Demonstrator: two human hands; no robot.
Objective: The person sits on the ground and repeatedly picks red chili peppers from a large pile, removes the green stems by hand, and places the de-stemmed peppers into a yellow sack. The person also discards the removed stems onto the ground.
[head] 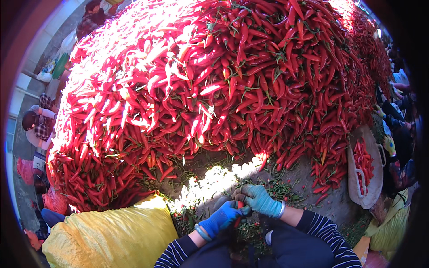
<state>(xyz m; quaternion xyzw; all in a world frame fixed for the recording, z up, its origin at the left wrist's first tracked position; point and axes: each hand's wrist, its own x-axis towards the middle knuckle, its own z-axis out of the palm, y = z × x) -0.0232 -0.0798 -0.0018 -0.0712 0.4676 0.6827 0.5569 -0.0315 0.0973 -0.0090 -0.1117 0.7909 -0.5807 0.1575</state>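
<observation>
My left hand, in a blue knitted work glove with a bangle at the wrist, is closed around a red chili pepper near the bottom centre. Close against it from the right, my right hand wears a light teal glove; its fingertips meet near the top of the pepper, and whether they grip the stem is hidden. Both hands are above my lap. In front of them rises a huge heap of red chili peppers with green stems. Green stem scraps and small red bits litter the ground.
A full yellow woven sack lies at my left. At the right stands a grey two-handled tub holding chili peppers. Other people sit along the left edge and the right edge. Another yellow-green sack is at lower right.
</observation>
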